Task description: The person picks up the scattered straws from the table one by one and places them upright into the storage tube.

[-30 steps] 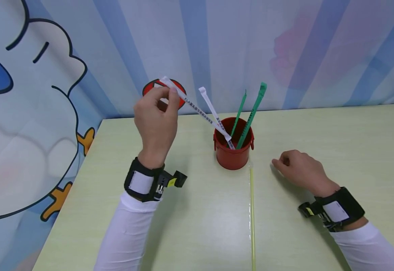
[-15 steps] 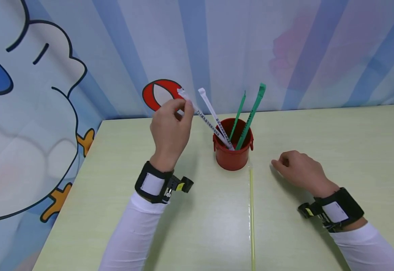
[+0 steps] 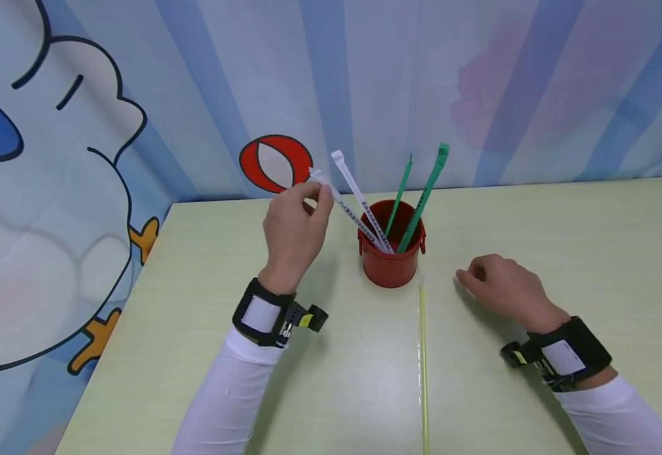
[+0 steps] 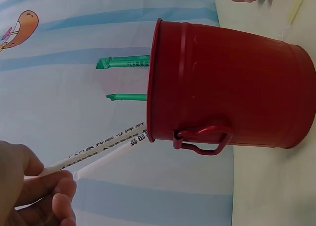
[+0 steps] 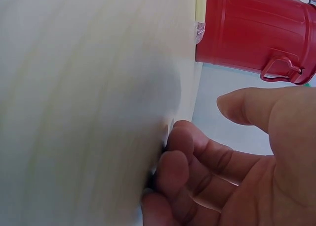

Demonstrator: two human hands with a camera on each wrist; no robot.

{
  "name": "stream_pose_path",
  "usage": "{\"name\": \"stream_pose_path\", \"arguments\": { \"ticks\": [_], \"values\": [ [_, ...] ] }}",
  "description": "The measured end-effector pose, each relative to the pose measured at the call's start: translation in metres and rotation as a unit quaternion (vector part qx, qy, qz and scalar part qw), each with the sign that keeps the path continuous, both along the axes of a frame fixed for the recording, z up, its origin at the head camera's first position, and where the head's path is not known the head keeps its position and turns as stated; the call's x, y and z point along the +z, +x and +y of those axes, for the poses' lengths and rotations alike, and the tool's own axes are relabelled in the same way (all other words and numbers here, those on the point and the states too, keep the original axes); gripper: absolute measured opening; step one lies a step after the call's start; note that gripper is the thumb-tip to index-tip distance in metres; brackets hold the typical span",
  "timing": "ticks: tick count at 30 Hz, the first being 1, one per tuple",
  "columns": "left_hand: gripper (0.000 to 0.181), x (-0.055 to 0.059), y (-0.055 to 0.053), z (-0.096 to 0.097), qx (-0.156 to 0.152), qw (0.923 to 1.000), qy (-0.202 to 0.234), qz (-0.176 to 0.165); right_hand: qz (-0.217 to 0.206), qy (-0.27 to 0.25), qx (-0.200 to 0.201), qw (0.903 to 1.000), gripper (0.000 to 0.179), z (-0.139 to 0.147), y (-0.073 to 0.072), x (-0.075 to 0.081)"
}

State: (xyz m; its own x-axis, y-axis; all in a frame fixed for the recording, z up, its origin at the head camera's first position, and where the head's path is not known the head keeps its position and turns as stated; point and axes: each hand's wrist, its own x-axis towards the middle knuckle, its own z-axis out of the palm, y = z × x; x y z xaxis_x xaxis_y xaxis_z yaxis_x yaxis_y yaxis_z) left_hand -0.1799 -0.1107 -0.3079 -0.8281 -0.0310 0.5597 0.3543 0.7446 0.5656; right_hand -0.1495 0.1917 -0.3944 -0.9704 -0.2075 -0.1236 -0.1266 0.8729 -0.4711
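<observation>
Between thumb and fingers my left hand (image 3: 297,230) pinches the upper end of a white paper-wrapped straw (image 3: 349,213). Its lower end is inside a red bucket (image 3: 390,270) with small side handles, hidden by the wall in the left wrist view. A second white wrapped straw (image 3: 355,184) and two green wrapped straws (image 3: 430,180) lean in the same bucket. To the right of the bucket my right hand (image 3: 504,285) rests on the table with fingers loosely curled, holding nothing; the right wrist view shows its thumb (image 5: 247,105) apart from the fingers.
A yellow straw in clear wrapping (image 3: 424,366) lies on the pale table (image 3: 564,240), running from near the bucket's base toward the front edge. Behind the table hangs a striped blue backdrop (image 3: 388,82) with printed cartoon figures.
My left hand has moved right and down, carrying the white straw; its lower end went from above the bucket's rim to inside it. The right hand has stayed in place.
</observation>
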Motion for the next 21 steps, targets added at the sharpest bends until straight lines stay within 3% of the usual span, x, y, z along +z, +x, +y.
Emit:
{"name": "stream_pose_path", "arguments": {
  "ticks": [9,21],
  "values": [
    [0.032,-0.0031,-0.0001,-0.0003,-0.002,0.9993,-0.011,-0.035,0.001,0.001,0.000,1.0000,0.027,-0.0001,-0.0002,-0.0006],
    [0.031,-0.0066,0.0000,-0.0034,-0.010,0.9990,-0.004,-0.043,-0.002,0.000,0.000,1.0000,0.027,0.0001,-0.0006,-0.0011]
  ]
}}
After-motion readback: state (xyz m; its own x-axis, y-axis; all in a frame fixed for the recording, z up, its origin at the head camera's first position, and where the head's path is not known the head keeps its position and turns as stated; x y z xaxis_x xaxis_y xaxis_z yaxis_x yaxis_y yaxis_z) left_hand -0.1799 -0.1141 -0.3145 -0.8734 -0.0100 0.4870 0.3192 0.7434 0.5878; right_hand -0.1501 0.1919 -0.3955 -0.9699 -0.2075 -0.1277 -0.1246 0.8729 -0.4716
